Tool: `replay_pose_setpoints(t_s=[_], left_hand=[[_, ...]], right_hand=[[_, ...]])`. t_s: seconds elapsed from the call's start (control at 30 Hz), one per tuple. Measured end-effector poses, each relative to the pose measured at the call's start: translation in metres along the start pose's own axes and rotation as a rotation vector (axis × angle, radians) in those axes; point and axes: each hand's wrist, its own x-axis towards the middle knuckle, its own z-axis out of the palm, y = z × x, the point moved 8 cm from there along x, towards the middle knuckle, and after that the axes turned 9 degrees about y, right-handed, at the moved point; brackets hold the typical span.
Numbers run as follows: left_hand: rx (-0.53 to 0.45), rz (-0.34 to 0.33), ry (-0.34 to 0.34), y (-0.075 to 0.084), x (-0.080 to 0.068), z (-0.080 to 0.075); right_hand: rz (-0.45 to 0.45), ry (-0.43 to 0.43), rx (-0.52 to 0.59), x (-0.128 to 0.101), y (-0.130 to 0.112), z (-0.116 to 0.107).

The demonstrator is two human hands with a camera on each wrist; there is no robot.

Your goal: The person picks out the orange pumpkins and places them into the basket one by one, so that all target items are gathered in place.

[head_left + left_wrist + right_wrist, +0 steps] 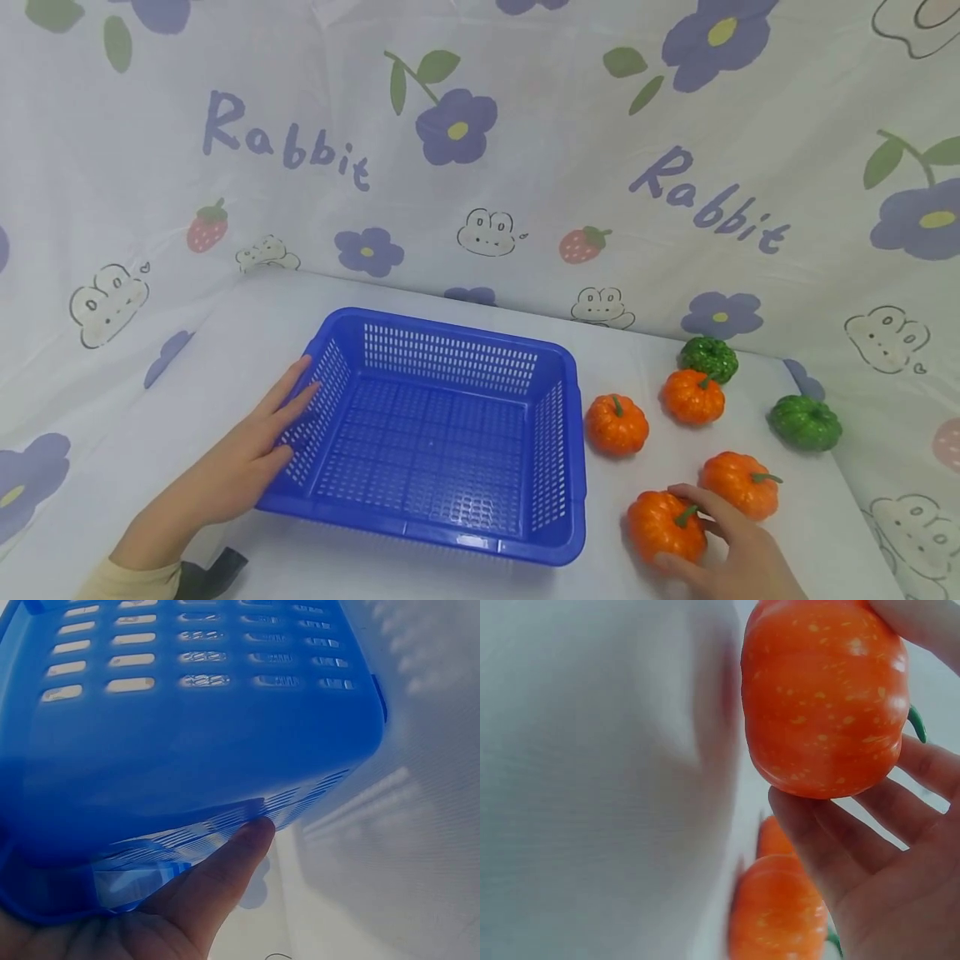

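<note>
Closest to my head camera, both hands work the white surface [247, 333]. My left hand [240, 467] lies flat, fingers straight, against the blue basket [450, 433]; only its wrist view shows the thumb [225, 870] under the basket's wall. My right hand [738, 554] curls its fingers [840, 847] around the nearest orange pumpkin [663, 525], right of the basket.

- Head view looks forward and down over the whole worktop [465, 575], from above.
- Left wrist view sits very close under the basket [187, 750], which the head view shares [450, 433].
- Right wrist view sits close by the pumpkin [825, 697], also in the head view [663, 525].
</note>
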Motion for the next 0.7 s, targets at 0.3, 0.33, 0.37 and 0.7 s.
replay_pose_setpoints(t_s=[0.3, 0.33, 0.37, 0.7], left_hand=[[0.01, -0.019, -0.008, 0.001, 0.001, 0.0], [0.012, -0.023, -0.009, 0.001, 0.001, -0.001], [0.015, -0.022, -0.008, 0.001, 0.001, -0.001], [0.008, -0.025, -0.014, 0.001, 0.0, -0.001]], right_hand=[[-0.162, 0.09, -0.056, -0.006, -0.027, -0.024], [-0.18, 0.1, -0.06, -0.006, -0.03, -0.027], [-0.197, 0.112, -0.058, -0.006, -0.033, -0.03], [-0.339, 0.204, -0.046, -0.006, -0.061, -0.052]])
